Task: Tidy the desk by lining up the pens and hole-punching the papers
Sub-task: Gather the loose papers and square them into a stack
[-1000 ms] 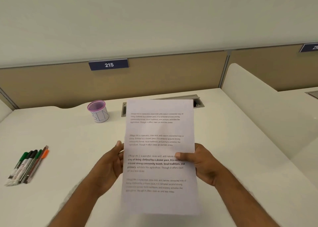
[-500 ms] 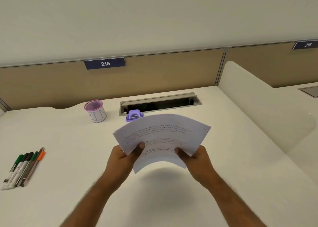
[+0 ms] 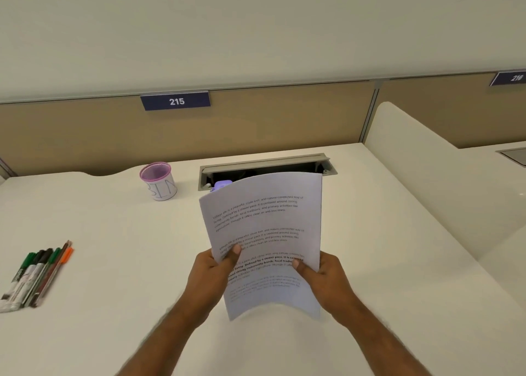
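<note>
Papers [image 3: 264, 233] curve above the desk [image 3: 113, 233], pinched at both side edges by left hand [image 3: 212, 273] and right hand [image 3: 327, 276]; pens [image 3: 37, 276] lie lined up far left; punch [image 3: 222, 185] peeks behind.

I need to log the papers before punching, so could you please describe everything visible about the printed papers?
The printed papers are white sheets carrying short paragraphs of black text, one partly bold. They are held above the desk, bowed, top edge curling away. The left hand and right hand pinch the side edges, thumbs on the front. No punched holes show.
</note>
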A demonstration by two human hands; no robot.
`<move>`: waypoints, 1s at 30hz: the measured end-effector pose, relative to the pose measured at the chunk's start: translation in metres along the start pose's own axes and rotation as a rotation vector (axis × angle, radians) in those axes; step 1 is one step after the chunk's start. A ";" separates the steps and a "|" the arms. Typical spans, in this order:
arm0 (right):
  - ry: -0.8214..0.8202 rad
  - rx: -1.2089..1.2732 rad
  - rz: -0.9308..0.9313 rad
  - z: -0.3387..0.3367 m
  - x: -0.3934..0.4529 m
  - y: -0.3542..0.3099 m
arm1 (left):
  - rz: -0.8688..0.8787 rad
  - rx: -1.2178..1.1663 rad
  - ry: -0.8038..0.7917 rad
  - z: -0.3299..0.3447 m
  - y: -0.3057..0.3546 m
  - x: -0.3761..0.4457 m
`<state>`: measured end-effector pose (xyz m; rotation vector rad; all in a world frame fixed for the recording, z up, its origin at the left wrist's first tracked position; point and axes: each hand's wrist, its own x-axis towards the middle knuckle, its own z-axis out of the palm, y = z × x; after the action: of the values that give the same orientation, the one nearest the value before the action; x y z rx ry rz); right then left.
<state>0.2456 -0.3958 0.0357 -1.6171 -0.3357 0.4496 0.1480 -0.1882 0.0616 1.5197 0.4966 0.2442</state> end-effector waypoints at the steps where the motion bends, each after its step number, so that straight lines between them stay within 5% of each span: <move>1: -0.013 -0.002 0.006 -0.001 0.002 0.000 | -0.010 -0.002 -0.006 0.000 0.000 0.002; 19: -0.193 0.196 0.353 -0.027 0.047 0.010 | -0.398 -0.134 -0.072 0.005 -0.024 0.057; 30: -0.077 0.228 0.467 -0.029 0.080 0.031 | -0.505 -0.084 -0.058 0.011 -0.041 0.087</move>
<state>0.3283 -0.3868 -0.0008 -1.4504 0.0431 0.8741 0.2231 -0.1612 0.0068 1.2696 0.7930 -0.1696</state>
